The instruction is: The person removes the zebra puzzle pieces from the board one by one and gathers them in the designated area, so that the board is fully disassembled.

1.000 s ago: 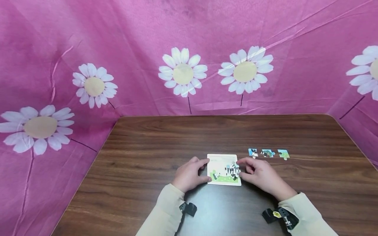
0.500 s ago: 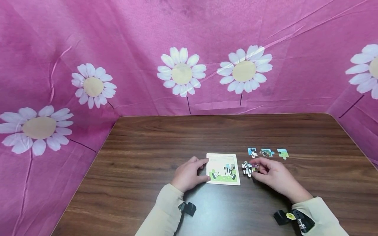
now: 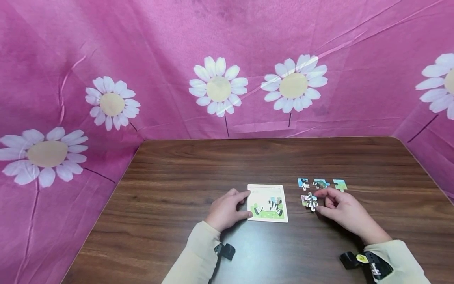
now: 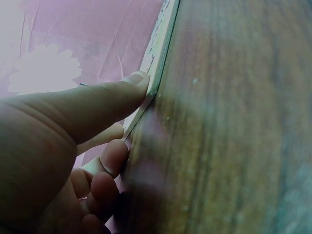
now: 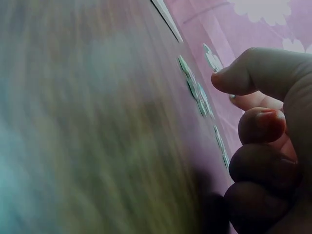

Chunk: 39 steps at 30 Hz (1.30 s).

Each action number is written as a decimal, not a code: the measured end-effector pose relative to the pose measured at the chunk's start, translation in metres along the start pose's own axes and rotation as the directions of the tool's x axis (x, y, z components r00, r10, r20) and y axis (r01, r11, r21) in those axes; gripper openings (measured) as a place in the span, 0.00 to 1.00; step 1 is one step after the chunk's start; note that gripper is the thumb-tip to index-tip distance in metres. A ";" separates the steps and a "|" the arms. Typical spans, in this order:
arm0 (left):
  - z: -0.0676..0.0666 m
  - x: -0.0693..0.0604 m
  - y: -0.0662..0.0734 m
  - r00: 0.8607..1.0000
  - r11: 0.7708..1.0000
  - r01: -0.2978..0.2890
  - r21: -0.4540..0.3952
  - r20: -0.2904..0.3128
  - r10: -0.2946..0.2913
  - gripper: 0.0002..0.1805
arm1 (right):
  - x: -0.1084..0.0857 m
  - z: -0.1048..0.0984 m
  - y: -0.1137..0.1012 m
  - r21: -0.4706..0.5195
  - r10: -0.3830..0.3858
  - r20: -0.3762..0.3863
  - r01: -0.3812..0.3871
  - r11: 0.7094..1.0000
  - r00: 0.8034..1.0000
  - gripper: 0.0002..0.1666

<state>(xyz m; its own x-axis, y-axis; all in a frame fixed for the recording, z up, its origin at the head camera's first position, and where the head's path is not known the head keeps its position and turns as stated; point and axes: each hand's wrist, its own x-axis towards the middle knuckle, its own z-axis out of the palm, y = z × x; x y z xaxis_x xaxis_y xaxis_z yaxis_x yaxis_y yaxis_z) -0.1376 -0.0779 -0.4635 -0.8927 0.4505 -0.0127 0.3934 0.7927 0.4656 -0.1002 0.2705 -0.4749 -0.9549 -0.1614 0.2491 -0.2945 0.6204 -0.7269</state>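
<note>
Two bare hands work over a brown wooden counter [image 3: 213, 165]. One square puzzle board [image 3: 260, 194] lies about midway between the counter's left and right edges, part of a zebra picture showing on it. The left hand [image 3: 227, 209] has its grip spread, thumb and index finger touching the board's left edge near the two corners. The right hand [image 3: 342, 209], beyond the board's right edge, has its grip pinching one zebra-striped piece [image 3: 312, 202] between thumb and index finger. One pink-and-green piece [image 3: 303, 200] shows partly behind it; whether they touch cannot be told. Toward the counter's far edge, three more pieces [image 3: 320, 184] lie in a row, apart. Behind stands pink cloth [image 3: 159, 39] with five white daisies [image 3: 218, 88], one cut off.
</note>
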 end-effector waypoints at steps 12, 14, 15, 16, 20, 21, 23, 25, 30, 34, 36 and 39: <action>-0.002 -0.001 0.002 1.000 1.000 0.010 0.005 0.006 -0.010 0.36 | -0.003 -0.023 0.015 -0.132 0.127 0.067 -0.117 0.984 0.990 0.16; -0.002 -0.001 0.002 1.000 1.000 0.009 0.010 0.005 -0.009 0.36 | -0.004 -0.025 0.016 -0.153 0.145 0.076 -0.132 0.979 0.987 0.17; -0.002 -0.001 0.002 1.000 1.000 0.008 0.013 0.006 -0.008 0.36 | -0.004 -0.026 0.017 -0.163 0.157 0.082 -0.142 0.976 0.984 0.17; -0.002 0.000 0.002 1.000 1.000 0.008 0.012 0.009 -0.008 0.36 | -0.004 -0.027 0.017 -0.171 0.171 0.090 -0.154 0.973 0.981 0.17; -0.002 0.001 0.003 1.000 1.000 0.013 -0.005 0.020 -0.013 0.36 | -0.004 -0.030 0.019 -0.192 0.213 0.118 -0.188 0.963 0.970 0.19; -0.001 0.001 0.003 1.000 1.000 0.018 -0.004 0.022 -0.017 0.36 | -0.004 -0.031 0.019 -0.193 0.214 0.122 -0.189 0.963 0.969 0.19; -0.001 0.001 0.002 1.000 1.000 0.021 -0.004 0.021 -0.021 0.36 | -0.003 -0.030 0.019 -0.189 0.209 0.124 -0.184 0.965 0.970 0.19; -0.001 0.001 0.002 1.000 1.000 0.021 0.001 0.016 -0.021 0.36 | -0.004 -0.030 0.018 -0.186 0.207 0.123 -0.183 0.965 0.970 0.19; -0.002 0.002 0.003 1.000 1.000 0.020 0.004 0.014 -0.020 0.36 | -0.003 -0.031 0.021 -0.174 0.158 0.099 -0.139 0.975 0.982 0.22; -0.002 0.002 0.003 1.000 1.000 0.022 0.006 0.012 -0.022 0.36 | -0.003 -0.030 0.022 -0.166 0.153 0.089 -0.136 0.977 0.984 0.23; -0.002 0.001 0.003 1.000 1.000 0.026 0.005 0.012 -0.026 0.36 | -0.003 -0.030 0.021 -0.171 0.175 0.100 -0.156 0.973 0.979 0.22; -0.001 0.001 0.003 0.999 0.999 0.033 -0.002 0.017 -0.033 0.36 | -0.003 -0.031 0.021 -0.185 0.202 0.111 -0.180 0.966 0.973 0.21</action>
<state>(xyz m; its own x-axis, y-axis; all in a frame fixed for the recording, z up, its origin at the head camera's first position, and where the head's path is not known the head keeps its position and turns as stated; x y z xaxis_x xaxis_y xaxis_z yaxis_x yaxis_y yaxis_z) -0.1373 -0.0756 -0.4618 -0.9014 0.4309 -0.0432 0.3632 0.8066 0.4663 -0.1022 0.3075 -0.4713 -0.9929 -0.1167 0.0243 -0.1059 0.7703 -0.6288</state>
